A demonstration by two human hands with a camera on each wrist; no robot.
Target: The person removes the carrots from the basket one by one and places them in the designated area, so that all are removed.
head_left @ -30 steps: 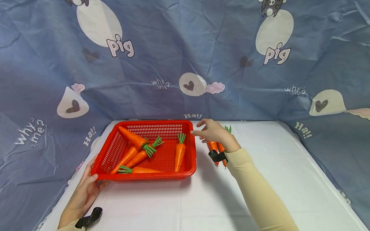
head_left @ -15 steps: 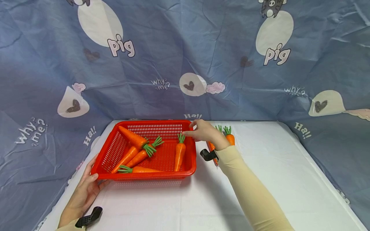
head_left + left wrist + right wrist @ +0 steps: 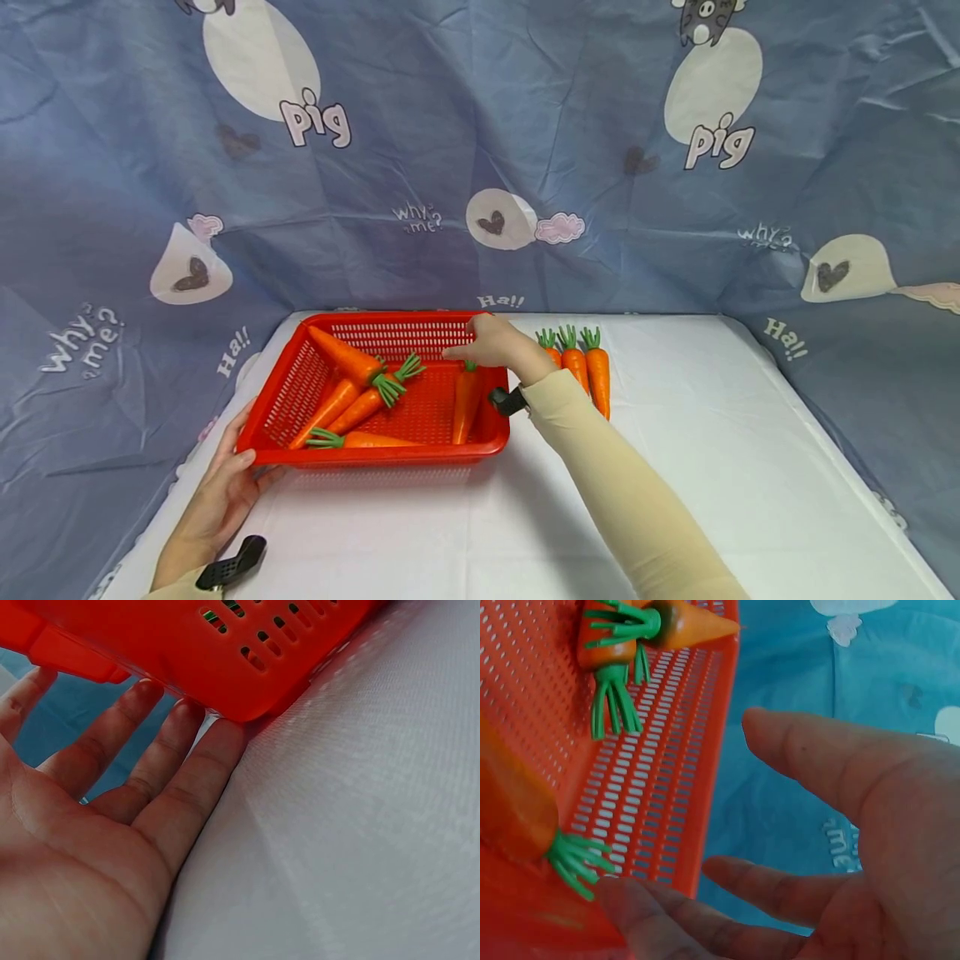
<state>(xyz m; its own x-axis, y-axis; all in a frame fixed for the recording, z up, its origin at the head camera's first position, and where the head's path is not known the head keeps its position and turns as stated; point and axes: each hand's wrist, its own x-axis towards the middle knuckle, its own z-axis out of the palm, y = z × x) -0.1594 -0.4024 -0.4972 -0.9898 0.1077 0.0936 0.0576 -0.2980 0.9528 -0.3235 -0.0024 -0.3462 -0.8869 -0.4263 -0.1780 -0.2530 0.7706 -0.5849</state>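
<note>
A red plastic basket [image 3: 420, 454] with slotted walls stands on the white cloth and holds several orange carrots with green tops. My left hand [image 3: 217, 500] holds its near left corner, thumb on the rim and fingers against the outside; the left wrist view shows those fingers [image 3: 187, 784] touching the red wall. Over the basket's right side is my right hand [image 3: 498, 342], thumb and fingers apart, with nothing between them. Just below it lies a carrot [image 3: 467, 404], its green top partly hidden. In the right wrist view a fingertip appears close to a carrot's green top [image 3: 577, 862].
Right of the basket, three carrots [image 3: 597, 367] lie side by side on the white cloth [image 3: 712, 450], partly behind my right forearm. Inside the basket, other carrots [image 3: 345, 358] lie crossed at the left. A blue printed curtain [image 3: 600, 258] hangs behind.
My right hand has moved left, from beside the basket's right edge to over the carrot inside it. The three carrots outside have come into fuller view. My left hand and the basket stay put.
</note>
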